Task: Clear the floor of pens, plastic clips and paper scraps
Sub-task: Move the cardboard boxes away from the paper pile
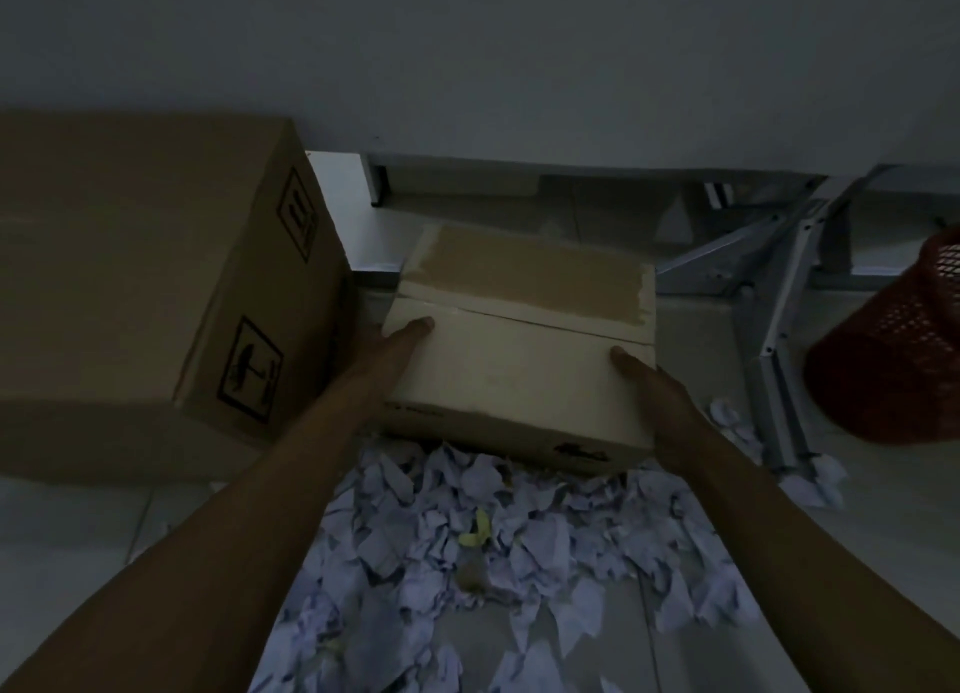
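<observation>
Paper scraps point(467, 536) lie heaped on the floor point(78, 536) between both outstretched forearms. Left hand point(400, 341) and right hand point(649, 380) clasp opposite sides of a small cardboard box point(519, 359), apparently lifted, its long axis running left-right beside a larger carton point(145, 276).

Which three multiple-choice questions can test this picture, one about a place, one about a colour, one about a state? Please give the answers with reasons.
1. Where is the large box?
A. left of the small box
B. on top of it
C. inside the basket

2. What colour is the basket?
A. blue
B. red
C. white

3. What are the hands doing?
A. hanging free
B. holding the small box by its sides
C. picking up paper scraps

Answers:
1 A: the large box stands left of the small box.
2 B: the basket is red mesh.
3 B: the left hand and right hand grip its sides; paper scraps lie below.
</observation>
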A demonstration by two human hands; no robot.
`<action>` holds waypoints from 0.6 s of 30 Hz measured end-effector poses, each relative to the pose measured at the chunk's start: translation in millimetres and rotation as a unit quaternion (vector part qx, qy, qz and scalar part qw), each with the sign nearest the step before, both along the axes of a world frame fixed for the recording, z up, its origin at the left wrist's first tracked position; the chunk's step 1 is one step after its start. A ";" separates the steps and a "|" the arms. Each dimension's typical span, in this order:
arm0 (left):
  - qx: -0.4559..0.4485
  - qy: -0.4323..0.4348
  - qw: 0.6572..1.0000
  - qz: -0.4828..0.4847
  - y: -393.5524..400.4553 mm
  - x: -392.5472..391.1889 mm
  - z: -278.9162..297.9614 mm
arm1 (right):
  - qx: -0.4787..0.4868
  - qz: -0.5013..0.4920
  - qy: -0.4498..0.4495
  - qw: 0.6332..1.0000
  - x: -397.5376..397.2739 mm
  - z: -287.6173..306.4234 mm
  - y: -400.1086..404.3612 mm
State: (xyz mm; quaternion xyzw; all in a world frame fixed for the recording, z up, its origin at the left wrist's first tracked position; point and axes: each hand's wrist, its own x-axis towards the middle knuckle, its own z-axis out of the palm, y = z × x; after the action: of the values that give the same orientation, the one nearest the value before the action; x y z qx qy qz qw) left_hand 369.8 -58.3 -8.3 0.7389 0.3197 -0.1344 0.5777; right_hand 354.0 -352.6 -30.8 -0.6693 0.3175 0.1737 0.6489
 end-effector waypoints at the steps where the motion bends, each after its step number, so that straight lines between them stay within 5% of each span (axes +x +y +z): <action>1: -0.003 -0.003 1.000 -0.005 0.3 0.1 0.4 | -0.003 -0.006 -0.001 1.000 -1.9 0.6 -1.4; 8: -0.004 -0.026 0.999 0.020 2.1 -30.3 48.9 | -0.011 0.006 -0.050 0.999 -21.6 56.6 3.3; 18: 0.015 -0.046 0.996 0.071 -6.6 -101.7 258.7 | 0.007 0.025 -0.038 0.999 -80.9 273.0 2.5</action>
State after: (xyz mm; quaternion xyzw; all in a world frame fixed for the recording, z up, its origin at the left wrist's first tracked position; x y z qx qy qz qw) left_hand 268.1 -64.9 250.4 0.7281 0.3465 -0.0543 0.5889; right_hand 273.1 -350.1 242.2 -0.6787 0.2749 0.1664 0.6604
